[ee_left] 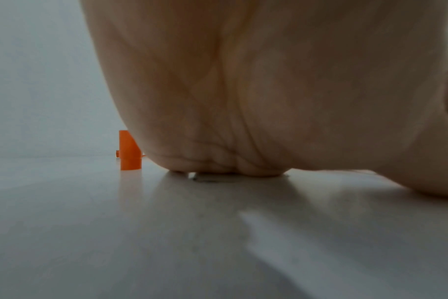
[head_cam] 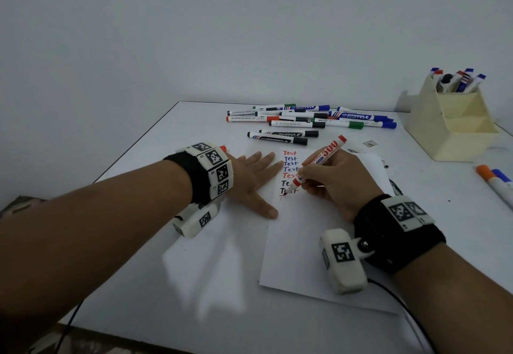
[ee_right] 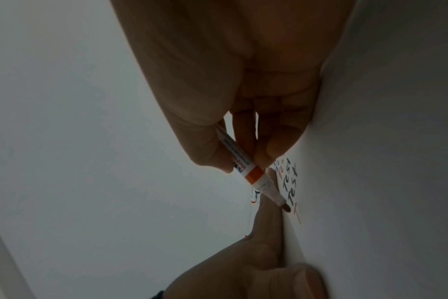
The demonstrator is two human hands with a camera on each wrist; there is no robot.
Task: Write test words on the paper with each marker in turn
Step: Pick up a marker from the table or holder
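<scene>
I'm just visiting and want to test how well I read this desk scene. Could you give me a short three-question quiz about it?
1. True or false: the left hand lies flat with straight fingers, holding down the paper's left edge.
2. Which colour is the stroke that the marker in the right hand is drawing? A green, B red, C blue.
3. Fill in: the orange cap stands upright on the table next to the ___ hand.

Key: 1 true. 2 B; the tip sits just below the two black lines of "Test". 3 left.
</scene>
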